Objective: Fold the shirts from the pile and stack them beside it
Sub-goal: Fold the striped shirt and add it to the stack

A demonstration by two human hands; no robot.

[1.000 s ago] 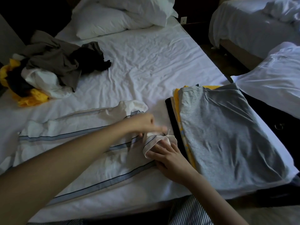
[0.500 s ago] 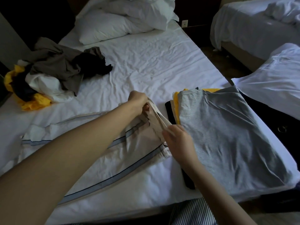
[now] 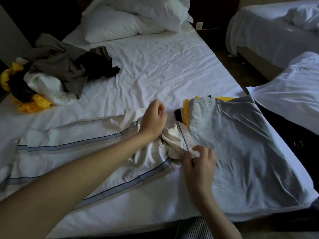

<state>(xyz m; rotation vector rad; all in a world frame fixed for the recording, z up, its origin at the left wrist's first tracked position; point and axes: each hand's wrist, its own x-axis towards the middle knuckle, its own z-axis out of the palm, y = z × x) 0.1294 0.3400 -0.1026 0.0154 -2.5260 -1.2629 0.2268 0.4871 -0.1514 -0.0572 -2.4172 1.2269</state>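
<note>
While the right hand (image 3: 200, 163) pinches the dark-trimmed edge of the white shirt (image 3: 86, 152) between thumb and fingertips, its knuckles overlap the near corner of the gray shirt (image 3: 241, 144). The left hand (image 3: 152, 118) sits farther up the same end of the garment with its fingers curled in. Motion blur hides whether any cloth is caught inside them, so I cannot tell if it grips. Cloth is bunched just beside the heel of that hand.

Half a second ago that end of the cloth was drawn up taut between the two hands. It now sags in a crumpled fold between them, and the right hand has moved nearer and over the gray fabric.

The white shirt, marked with blue stripes, lies spread across the near part of the bed (image 3: 164, 69), reaching left from the hands. To its right is the stack (image 3: 183, 112) of folded shirts, gray on top, with yellow and black edges showing below. The shirt's held end touches the stack's left edge.

At the far left of the bed lies the pile (image 3: 51, 71) of unfolded shirts in brown, black, white and yellow, well apart from the hands. Pillows (image 3: 129, 19) lie at the head of the bed, and a second bed (image 3: 267, 28) stands at the upper right.
</note>
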